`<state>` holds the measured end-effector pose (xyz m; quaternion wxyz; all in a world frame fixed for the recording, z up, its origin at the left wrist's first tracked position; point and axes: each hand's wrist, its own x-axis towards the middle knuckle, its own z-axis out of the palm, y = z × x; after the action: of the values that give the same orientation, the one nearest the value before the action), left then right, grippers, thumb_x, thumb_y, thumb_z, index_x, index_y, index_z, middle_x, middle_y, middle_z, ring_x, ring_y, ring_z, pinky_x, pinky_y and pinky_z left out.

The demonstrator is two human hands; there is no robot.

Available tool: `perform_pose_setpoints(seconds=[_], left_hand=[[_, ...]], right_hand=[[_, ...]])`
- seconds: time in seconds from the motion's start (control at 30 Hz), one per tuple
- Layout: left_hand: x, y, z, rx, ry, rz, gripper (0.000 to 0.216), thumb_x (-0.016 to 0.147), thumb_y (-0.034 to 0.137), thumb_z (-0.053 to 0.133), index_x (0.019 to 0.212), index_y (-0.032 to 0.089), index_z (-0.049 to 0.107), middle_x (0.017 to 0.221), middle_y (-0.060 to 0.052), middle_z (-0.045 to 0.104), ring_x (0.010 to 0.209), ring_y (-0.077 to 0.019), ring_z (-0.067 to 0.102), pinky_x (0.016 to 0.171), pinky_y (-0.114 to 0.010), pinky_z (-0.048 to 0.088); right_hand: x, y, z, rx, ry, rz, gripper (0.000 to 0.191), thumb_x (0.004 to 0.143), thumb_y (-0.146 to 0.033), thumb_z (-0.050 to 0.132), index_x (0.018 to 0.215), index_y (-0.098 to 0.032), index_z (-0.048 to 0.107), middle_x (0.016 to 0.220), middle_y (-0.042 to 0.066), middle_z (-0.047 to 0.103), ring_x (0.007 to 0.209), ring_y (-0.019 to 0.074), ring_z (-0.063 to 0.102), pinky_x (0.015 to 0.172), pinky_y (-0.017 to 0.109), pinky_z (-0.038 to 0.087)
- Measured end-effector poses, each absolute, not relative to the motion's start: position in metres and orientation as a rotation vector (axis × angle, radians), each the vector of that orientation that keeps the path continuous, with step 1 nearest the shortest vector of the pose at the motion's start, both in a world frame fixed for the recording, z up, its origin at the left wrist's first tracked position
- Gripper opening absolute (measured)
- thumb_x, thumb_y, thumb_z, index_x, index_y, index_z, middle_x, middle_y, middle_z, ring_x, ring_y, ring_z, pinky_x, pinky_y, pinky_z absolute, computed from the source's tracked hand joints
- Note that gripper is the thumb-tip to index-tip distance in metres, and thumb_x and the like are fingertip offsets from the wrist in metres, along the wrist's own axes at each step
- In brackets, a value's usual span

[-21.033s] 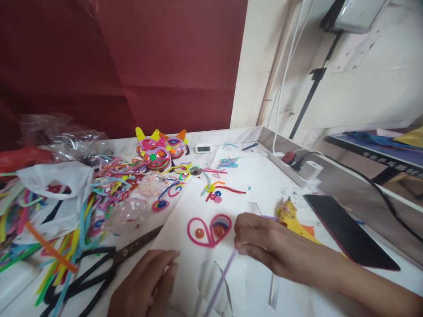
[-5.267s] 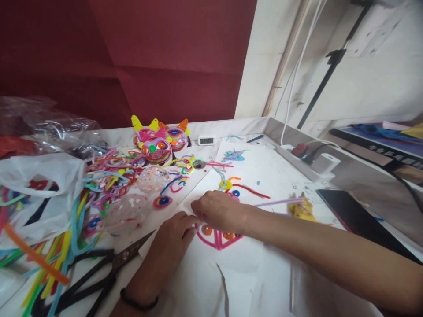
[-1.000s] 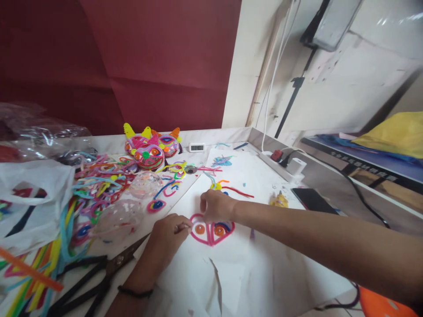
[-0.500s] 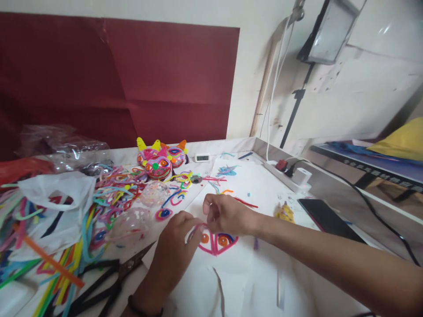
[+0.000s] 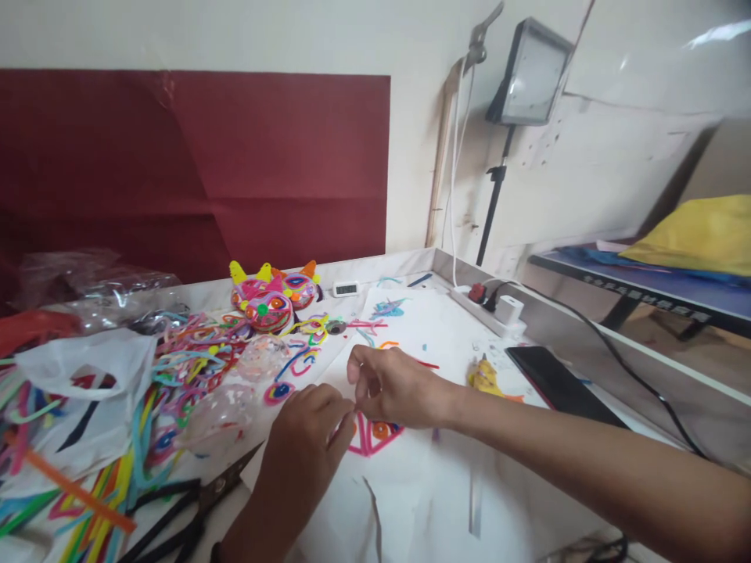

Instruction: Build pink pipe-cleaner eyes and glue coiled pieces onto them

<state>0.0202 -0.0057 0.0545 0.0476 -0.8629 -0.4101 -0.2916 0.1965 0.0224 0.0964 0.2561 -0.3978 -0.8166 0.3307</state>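
A flat piece of pink pipe cleaner, outlined like two eyes with orange rounds and dark blue inside, lies on white paper. My left hand is over its left side, thumb and fingers pinched together. From the right, my right hand reaches across with curled fingers, its tips meeting the left fingertips at the piece's upper edge. What sits between the fingertips is too small and covered to make out. Large black-handled scissors lie open beside my left wrist.
Loose coloured pipe cleaners and a white plastic bag crowd the left. Decorated cat-like faces and a small digital clock stand behind. On the right are a yellow glue-gun-like object, a black phone and a power strip.
The camera view has shifted, so the scene sits slightly further left. Both hands stay over the pink piece, their fingertips now closer together and covering more of its left side.
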Motion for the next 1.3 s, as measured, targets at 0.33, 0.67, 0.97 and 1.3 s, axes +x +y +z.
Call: perform_pose_setpoints(seconds=[0.33, 0.67, 0.97, 1.3], left_hand=[[0.013, 0.019, 0.056, -2.555, -1.406, -1.242, 0.015, 0.080, 0.025, 0.050, 0.074, 0.023, 0.064, 0.077, 0.000, 0.068, 0.064, -0.0132, 0.061, 0.063, -0.024, 0.047], [0.021, 0.033, 0.037, -2.560, -1.738, -1.307, 0.017, 0.074, 0.033, 0.053, 0.068, 0.023, 0.067, 0.073, 0.001, 0.070, 0.061, -0.0136, 0.061, 0.054, -0.023, 0.046], [0.009, 0.035, 0.016, -2.554, -1.832, -1.379, 0.018, 0.072, 0.037, 0.057, 0.066, 0.024, 0.068, 0.072, 0.003, 0.070, 0.060, -0.0120, 0.063, 0.051, -0.018, 0.048], [0.004, 0.036, 0.014, -2.601, -1.781, -1.329, 0.015, 0.072, 0.038, 0.061, 0.068, 0.025, 0.068, 0.072, 0.006, 0.071, 0.055, -0.0092, 0.062, 0.049, -0.014, 0.048]], right_hand=[[0.291, -0.026, 0.130, -1.367, -2.060, 0.140, 0.008, 0.088, -0.021, 0.050, 0.085, -0.020, 0.058, 0.082, 0.002, 0.065, 0.075, 0.0145, 0.061, 0.070, 0.024, 0.044], [0.356, -0.040, 0.035, -2.045, -2.304, 0.070, 0.031, 0.076, -0.003, 0.051, 0.104, -0.015, 0.057, 0.095, 0.013, 0.062, 0.078, 0.0244, 0.064, 0.063, 0.031, 0.044], [0.363, -0.030, 0.029, -1.936, -2.271, -0.006, 0.037, 0.071, 0.001, 0.043, 0.102, -0.015, 0.055, 0.095, 0.012, 0.061, 0.086, 0.0250, 0.061, 0.072, 0.034, 0.045], [0.345, -0.017, 0.033, -1.746, -2.136, -0.035, 0.038, 0.071, -0.001, 0.046, 0.106, -0.015, 0.049, 0.099, 0.010, 0.061, 0.088, 0.0198, 0.059, 0.074, 0.030, 0.048]])
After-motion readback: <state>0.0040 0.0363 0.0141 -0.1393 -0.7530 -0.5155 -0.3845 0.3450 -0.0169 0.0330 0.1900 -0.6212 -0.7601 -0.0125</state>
